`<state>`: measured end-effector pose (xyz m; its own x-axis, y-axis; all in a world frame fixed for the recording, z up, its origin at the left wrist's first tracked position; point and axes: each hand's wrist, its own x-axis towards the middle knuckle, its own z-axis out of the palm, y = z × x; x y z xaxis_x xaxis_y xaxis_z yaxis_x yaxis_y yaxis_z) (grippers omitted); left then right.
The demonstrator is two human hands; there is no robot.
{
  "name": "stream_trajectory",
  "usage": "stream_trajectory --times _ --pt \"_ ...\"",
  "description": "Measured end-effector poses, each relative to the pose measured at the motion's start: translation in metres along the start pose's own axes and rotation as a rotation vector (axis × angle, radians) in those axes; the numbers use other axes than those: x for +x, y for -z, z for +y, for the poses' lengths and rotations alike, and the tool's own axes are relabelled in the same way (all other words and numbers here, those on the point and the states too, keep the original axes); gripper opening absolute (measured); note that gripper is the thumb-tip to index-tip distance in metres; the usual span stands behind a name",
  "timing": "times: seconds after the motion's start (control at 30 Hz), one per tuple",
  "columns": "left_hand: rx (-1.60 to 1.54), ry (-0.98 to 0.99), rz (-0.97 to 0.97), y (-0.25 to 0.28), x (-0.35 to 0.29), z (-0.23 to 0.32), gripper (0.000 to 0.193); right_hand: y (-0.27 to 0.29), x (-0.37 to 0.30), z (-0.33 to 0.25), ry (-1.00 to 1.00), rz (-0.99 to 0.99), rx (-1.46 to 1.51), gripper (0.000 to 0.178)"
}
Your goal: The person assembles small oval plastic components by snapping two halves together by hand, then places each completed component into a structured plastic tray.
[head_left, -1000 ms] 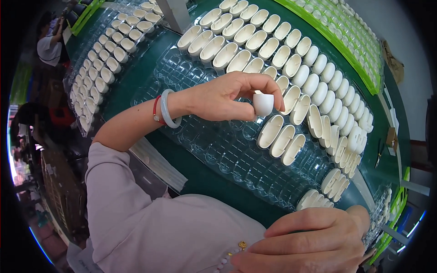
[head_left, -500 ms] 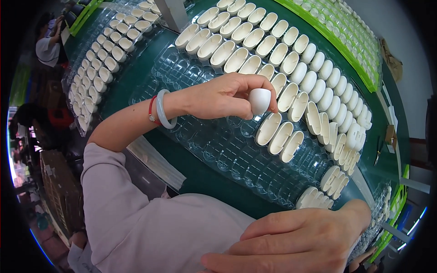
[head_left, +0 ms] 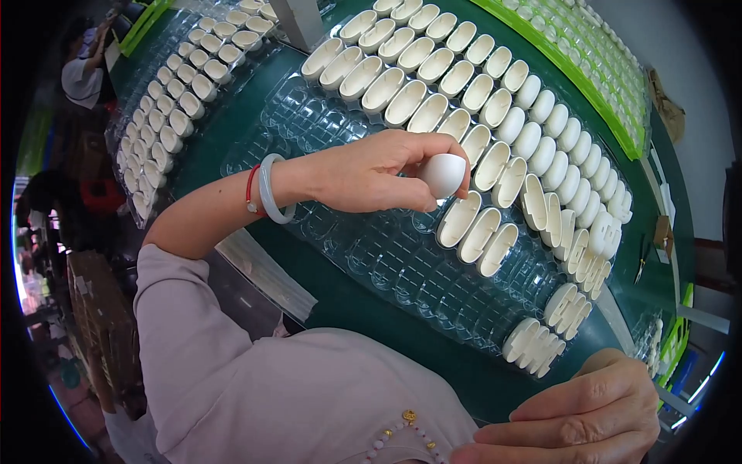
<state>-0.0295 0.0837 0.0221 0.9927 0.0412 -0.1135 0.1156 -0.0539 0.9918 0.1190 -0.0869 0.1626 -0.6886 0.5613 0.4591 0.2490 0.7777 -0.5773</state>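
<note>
My left hand [head_left: 379, 176] is closed on a small white rounded plastic shell [head_left: 446, 175], pinched between thumb and fingers above a clear plastic tray [head_left: 386, 255]. Just below those fingers, three open cream oval cases [head_left: 479, 238] stand in the tray's pockets. Beyond the hand, more open oval cases [head_left: 406, 102] sit in slanting rows. Farther right in these rows, smooth white domed pieces [head_left: 555, 168] show. My right hand [head_left: 583, 410] is raised low at the right, close to the camera, back of the hand showing, fingers stretched toward my chest; its fingertips are partly cut off.
Cases lie bunched at the tray's right end [head_left: 533, 346]. Another filled tray [head_left: 182, 100] is at the far left beside a grey post [head_left: 297, 23]. A green-edged rack [head_left: 576, 77] runs along the back. Pliers [head_left: 641, 267] lie at the right. Another person [head_left: 83, 77] is at far left.
My right hand has drawn back to the right and down, uncovering a beaded necklace on my chest. My left hand, still holding the shell, has shifted slightly and turned the shell a little.
</note>
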Motion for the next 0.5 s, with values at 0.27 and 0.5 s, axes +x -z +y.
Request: stream_trajectory --times 0.27,0.5 --pt "0.05 -0.021 0.017 -0.001 -0.01 0.005 0.032 -0.032 -0.004 -0.002 -0.086 0.161 0.24 0.018" --pt "0.402 0.202 0.191 0.047 -0.065 0.021 0.032 -0.026 0.047 0.016 -0.069 0.014 0.701 0.021"
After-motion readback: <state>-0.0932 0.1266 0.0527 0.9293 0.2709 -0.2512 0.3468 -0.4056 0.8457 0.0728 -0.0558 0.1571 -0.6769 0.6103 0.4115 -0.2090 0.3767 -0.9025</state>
